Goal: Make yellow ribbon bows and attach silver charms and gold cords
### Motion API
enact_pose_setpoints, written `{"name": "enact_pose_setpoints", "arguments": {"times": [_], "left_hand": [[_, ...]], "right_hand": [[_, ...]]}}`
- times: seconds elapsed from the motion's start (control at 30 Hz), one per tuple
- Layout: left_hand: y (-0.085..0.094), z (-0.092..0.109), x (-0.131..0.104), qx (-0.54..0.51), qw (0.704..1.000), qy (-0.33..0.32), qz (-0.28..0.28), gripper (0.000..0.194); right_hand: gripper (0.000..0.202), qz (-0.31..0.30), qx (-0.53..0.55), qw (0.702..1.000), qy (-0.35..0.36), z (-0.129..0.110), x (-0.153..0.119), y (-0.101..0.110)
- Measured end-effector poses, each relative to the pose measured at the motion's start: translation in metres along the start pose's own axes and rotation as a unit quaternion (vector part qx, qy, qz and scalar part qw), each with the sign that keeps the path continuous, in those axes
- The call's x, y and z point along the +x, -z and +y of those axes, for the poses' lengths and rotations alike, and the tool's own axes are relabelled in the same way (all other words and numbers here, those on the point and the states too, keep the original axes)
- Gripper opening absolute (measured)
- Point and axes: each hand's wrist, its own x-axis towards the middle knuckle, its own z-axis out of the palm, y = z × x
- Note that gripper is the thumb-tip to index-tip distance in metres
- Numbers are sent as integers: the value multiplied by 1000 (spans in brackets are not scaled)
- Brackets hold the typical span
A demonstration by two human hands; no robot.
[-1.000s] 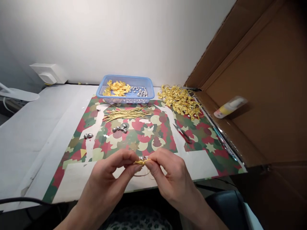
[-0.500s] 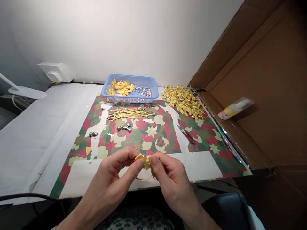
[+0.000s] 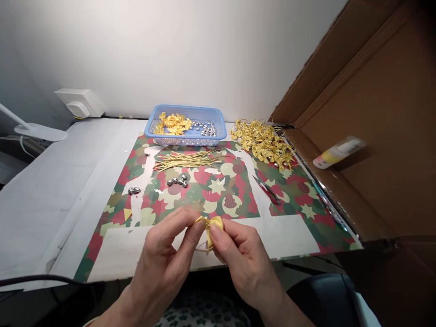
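Between my two hands, above the table's front edge, is a small yellow ribbon bow [image 3: 216,222]. My left hand [image 3: 170,247] pinches its left side between thumb and forefinger. On the other side my right hand [image 3: 243,256] grips the bow with the thumb pressed over it. A thin gold cord [image 3: 203,250] hangs in a loop below the bow. Further back lies a bundle of gold cords [image 3: 187,160]. Several silver bells [image 3: 177,181] rest in front of the bundle, and a few more silver bells [image 3: 134,190] sit to the left.
A blue basket [image 3: 185,140] at the back holds yellow bows and silver bells. Right of it is a heap of finished-looking yellow bows with cords [image 3: 264,143]. Small scissors [image 3: 267,190] lie on the right. A bottle [image 3: 337,153] lies by the cardboard wall [image 3: 381,109].
My fingers have shifted on the bow, and more of its right loop now shows above my right thumb. The cord loop below it has changed shape. The view has moved slightly.
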Motion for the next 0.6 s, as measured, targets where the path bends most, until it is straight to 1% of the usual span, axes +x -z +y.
{"name": "enact_pose_setpoints", "arguments": {"times": [0.03,0.1,0.17,0.2,0.23,0.3,0.37,0.4,0.47,0.53,0.6], "left_hand": [[0,1,0,-12,1000,15,-6,26],[0,5,0,-38,998,53,-16,31],[1,10,0,-42,997,67,-2,32],[2,12,0,-38,997,66,7,32],[2,14,0,-32,997,64,13,32],[3,15,-1,-21,997,66,20,34],[2,15,-2,-16,997,68,25,35],[1,15,-2,-15,997,66,28,34],[0,14,-3,-14,998,53,34,31],[0,13,-4,-15,999,37,30,28],[1,12,-4,-11,999,25,20,25]], "right_hand": [[46,-6,26,1000,-12,1,0,0],[47,-12,35,999,-19,3,0,2],[43,-14,5,1000,-2,3,-2,6],[39,-5,-13,1000,15,3,-3,8],[34,16,-32,999,36,1,-5,10],[21,94,-71,989,86,-2,-11,12],[9,168,-119,969,139,-7,-15,12],[5,183,-146,959,161,-9,-17,11],[5,167,-194,947,193,-12,-18,8],[5,133,-234,942,202,-14,-15,5],[8,126,-260,934,209,-14,-12,4]]}}
